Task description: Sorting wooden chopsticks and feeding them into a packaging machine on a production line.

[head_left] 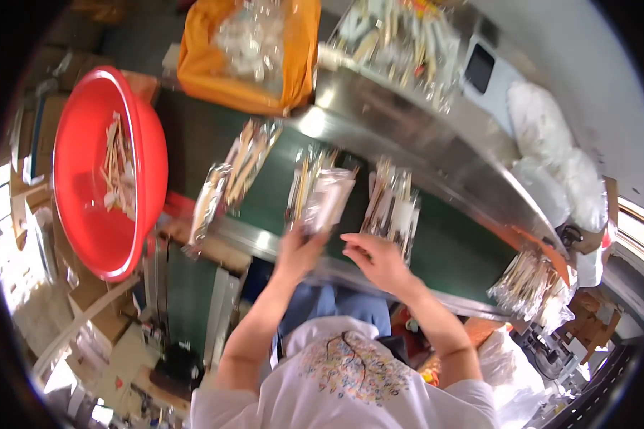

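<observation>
My left hand [300,252] grips the lower end of a clear-wrapped packet [329,194] with whitish, flat contents, slightly blurred. My right hand [376,260] is just to the right of it, fingers loosely bent and apart, with nothing visible in them. Beyond that hand, a pile of clear-wrapped packets of sticks [392,204] lies on the green conveyor belt [451,239]. Another group of stick packets [302,179] lies partly behind the held one. Further left are more wrapped packets [245,161], and one packet [209,204] reaches over the near metal edge.
A red basin [150,154] with loose sticks stands at the left. An orange-lined bin [197,71] of clear wrappers sits at the far side. A metal ledge [415,107] borders the belt, with packets piled above it. A big heap of packets [529,286] lies at the right end.
</observation>
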A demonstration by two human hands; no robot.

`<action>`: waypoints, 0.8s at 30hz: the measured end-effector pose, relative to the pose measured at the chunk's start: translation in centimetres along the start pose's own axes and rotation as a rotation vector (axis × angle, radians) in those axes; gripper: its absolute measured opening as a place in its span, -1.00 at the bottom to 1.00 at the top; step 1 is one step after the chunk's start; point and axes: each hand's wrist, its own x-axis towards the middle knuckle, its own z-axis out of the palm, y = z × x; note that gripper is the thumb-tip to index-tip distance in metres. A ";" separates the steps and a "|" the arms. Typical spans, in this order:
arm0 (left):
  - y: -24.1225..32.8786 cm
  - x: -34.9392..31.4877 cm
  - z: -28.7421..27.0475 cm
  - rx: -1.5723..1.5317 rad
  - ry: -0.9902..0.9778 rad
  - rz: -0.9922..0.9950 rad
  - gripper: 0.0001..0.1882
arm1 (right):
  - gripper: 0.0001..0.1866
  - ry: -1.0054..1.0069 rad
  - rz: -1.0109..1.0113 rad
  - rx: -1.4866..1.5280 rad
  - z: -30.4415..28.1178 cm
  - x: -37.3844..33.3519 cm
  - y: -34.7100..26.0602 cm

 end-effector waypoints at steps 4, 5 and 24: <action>13.4 -3.6 -14.0 0.746 0.967 0.785 -0.55 | -0.76 0.756 0.046 -0.019 -14.5 9.7 -6.7; 15.8 -3.0 -19.4 0.782 1.003 0.688 -0.53 | -0.79 0.768 0.030 -0.153 -19.7 12.7 -4.4; 5.5 7.0 -10.7 0.967 0.231 0.886 -0.51 | -0.66 0.477 0.534 -0.030 -27.0 21.1 6.8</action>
